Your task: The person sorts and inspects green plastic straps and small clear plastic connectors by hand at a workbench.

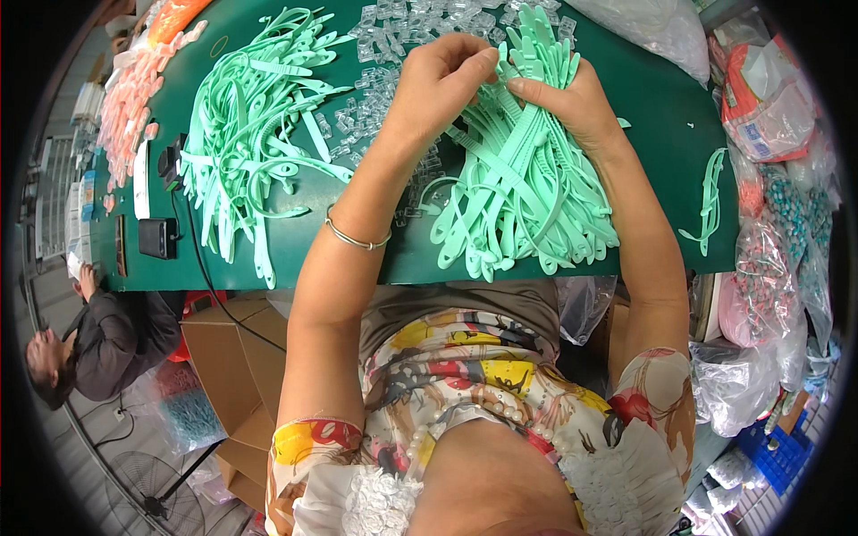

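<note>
Mint-green straps (527,192) lie in a thick, fanned bunch on the green worktop (666,143), in front of our body and right of centre. Their far ends rise together; the near ends spread toward the worktop's edge, some crossing others at a slant.

Our right hand (583,103) is clamped round the upper part of the bunch, thumb laid over the top. Our left hand (440,80) is just beside the far ends, thumb and forefinger brought close together at the tips. We cannot tell whether that grip is closed on anything; the fingertips merge with the straps there. A thin bangle (357,239) circles the left forearm.

To the left of the bunch, we note a second, looser heap of green straps (259,116), tangled, several trailing toward us. Between the two heaps, small clear plastic pieces (374,103) lie scattered and continue behind our hands. A separate green strap (711,204) lies well apart near the worktop's right side. Pink pieces (132,107) run along the far left, with a small black box (158,238) nearer us.

Beyond the worktop's left end, a co-worker in dark clothing (125,344); below, an open cardboard box (234,357).
</note>
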`<action>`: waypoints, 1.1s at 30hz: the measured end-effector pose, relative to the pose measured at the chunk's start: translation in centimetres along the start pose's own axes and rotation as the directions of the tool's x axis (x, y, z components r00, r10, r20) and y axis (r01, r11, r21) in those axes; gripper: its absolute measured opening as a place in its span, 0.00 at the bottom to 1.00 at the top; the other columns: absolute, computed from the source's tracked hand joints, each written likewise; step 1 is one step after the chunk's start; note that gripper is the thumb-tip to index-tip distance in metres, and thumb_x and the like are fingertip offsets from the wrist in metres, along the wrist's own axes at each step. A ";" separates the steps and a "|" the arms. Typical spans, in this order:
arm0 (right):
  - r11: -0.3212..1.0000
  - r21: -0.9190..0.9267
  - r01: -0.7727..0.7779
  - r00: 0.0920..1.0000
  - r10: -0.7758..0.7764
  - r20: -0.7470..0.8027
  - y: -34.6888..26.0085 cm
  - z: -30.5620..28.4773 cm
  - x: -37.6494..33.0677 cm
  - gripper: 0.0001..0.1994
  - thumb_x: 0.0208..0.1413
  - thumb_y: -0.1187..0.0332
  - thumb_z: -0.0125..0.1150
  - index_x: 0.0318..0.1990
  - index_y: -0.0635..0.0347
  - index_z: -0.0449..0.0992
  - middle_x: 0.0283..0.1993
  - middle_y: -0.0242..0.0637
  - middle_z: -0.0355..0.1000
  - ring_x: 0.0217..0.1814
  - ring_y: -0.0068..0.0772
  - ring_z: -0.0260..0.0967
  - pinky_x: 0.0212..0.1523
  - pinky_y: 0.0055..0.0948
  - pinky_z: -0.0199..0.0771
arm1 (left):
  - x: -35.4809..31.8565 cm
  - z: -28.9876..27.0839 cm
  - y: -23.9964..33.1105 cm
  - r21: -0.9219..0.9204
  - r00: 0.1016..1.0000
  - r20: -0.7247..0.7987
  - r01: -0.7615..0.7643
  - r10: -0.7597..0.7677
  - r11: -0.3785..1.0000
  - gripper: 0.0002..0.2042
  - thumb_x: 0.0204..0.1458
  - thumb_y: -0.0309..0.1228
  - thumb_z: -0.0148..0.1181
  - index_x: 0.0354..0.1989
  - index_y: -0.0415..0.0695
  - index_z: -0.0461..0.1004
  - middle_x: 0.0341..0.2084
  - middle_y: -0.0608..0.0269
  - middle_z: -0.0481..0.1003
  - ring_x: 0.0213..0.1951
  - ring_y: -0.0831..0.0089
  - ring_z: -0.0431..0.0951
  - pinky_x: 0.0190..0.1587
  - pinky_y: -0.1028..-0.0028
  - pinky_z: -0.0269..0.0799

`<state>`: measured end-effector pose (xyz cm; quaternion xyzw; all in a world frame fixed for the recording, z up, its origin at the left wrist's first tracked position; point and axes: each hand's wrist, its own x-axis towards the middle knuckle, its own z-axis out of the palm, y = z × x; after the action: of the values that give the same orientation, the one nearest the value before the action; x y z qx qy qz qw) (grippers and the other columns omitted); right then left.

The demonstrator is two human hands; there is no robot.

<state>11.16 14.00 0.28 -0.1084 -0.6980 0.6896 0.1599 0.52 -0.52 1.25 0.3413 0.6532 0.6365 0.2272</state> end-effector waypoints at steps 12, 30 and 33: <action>0.982 -0.100 0.158 0.987 -0.156 0.027 0.4 0.8 -0.1 0.19 0.40 0.74 0.68 0.43 0.61 0.72 0.36 0.29 0.73 0.37 0.18 0.68 0.38 0.21 0.70 | 0.2 0.6 0.0 0.336 0.996 0.078 0.024 -0.053 0.942 0.13 0.48 0.36 0.56 0.19 0.37 0.71 0.15 0.73 0.65 0.21 0.85 0.61 0.23 0.81 0.55; 1.000 0.005 0.015 1.000 -0.015 -0.002 0.2 -0.5 -0.2 0.14 0.43 0.69 0.66 0.38 0.64 0.73 0.33 0.31 0.71 0.34 0.21 0.68 0.36 0.21 0.67 | 0.3 0.0 -1.5 0.008 0.995 -0.055 0.086 -0.085 0.996 0.11 0.50 0.34 0.56 0.24 0.39 0.72 0.17 0.73 0.67 0.20 0.86 0.60 0.22 0.84 0.53; 1.000 0.011 0.019 0.998 -0.018 -0.066 0.3 -0.8 -0.1 0.13 0.45 0.69 0.64 0.38 0.65 0.72 0.31 0.32 0.71 0.33 0.21 0.68 0.35 0.22 0.67 | 0.6 0.0 -1.8 0.096 0.995 -0.085 0.058 -0.050 0.994 0.11 0.50 0.34 0.56 0.24 0.38 0.73 0.16 0.73 0.67 0.20 0.86 0.61 0.22 0.83 0.54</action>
<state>11.49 14.73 -0.02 -0.1234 -0.6892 0.6883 0.1897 -0.19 -0.03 -0.45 0.3078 0.7017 0.6106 0.2002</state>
